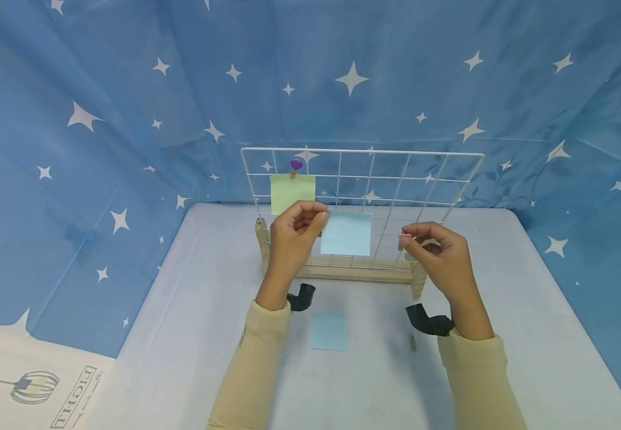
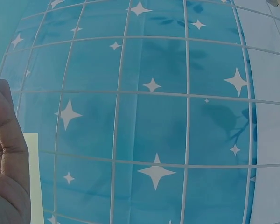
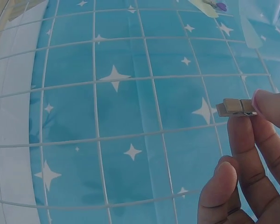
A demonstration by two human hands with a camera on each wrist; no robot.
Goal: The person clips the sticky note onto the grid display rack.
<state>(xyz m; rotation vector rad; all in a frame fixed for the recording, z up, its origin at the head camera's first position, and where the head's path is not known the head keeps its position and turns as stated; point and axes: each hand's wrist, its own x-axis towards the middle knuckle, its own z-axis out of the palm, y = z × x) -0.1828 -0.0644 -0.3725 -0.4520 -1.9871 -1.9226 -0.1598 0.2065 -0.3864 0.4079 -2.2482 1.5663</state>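
My left hand [image 1: 293, 239] pinches a light blue paper square [image 1: 346, 234] by its upper left corner, in front of a white wire grid [image 1: 408, 156]. In the left wrist view only part of that hand [image 2: 8, 154] shows, at the left edge. To the right, my right hand [image 1: 442, 257] pinches a small wooden clothespin [image 3: 233, 107] between thumb and fingers, its jaws pointing left in the right wrist view. A bit of pink shows at the thumb. A yellow-green paper square [image 1: 292, 188] hangs on the grid under a clothespin with a purple heart [image 1: 296, 164].
A wooden base [image 1: 353, 273] holds the grid upright on the white table [image 1: 208, 334]. Another light blue square [image 1: 329, 332] lies on the table, with a small clothespin [image 1: 413, 343] to its right. A blue starry curtain [image 1: 396, 48] hangs behind. Black curved pieces [image 1: 429, 321] sit at both wrists.
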